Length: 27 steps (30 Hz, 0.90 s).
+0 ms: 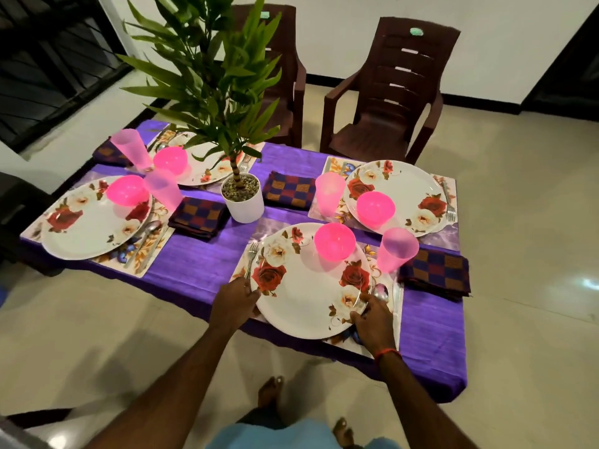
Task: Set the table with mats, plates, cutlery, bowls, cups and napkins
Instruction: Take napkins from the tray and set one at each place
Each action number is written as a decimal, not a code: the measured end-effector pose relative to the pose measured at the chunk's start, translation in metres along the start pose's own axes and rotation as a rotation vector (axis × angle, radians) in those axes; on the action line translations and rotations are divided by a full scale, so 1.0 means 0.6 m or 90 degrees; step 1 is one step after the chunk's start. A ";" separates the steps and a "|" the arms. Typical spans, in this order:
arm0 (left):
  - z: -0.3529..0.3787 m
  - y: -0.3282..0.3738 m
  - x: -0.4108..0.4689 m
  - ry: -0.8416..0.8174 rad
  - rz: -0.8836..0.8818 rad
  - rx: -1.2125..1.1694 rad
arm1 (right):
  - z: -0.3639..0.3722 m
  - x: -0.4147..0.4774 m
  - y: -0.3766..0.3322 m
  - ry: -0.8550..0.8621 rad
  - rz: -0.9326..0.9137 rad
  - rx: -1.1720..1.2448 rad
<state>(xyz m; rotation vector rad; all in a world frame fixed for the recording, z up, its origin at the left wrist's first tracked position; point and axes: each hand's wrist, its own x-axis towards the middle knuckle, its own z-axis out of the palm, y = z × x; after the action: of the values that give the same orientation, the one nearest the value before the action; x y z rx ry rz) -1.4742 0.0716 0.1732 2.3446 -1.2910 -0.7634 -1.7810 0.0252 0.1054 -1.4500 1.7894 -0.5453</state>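
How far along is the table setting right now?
Nearly done. All four places show mats, flowered plates, pink bowls, pink cups, checked napkins and cutlery. In hand: the left hand and right hand grip the nearest plate by its rim, apparently straightening it. Left: seemingly just that adjustment.

Soft indoor light (glare on floor (588,283)), edges bowed.
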 end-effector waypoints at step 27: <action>-0.032 -0.061 0.127 -0.083 0.133 0.046 | 0.002 -0.087 0.020 0.188 0.062 -0.241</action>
<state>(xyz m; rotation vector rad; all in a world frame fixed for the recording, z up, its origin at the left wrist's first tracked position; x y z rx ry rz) -1.4048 0.0267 0.1467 2.1985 -1.6144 -0.8253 -1.7840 0.0786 0.1109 -1.5816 2.2807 -0.3981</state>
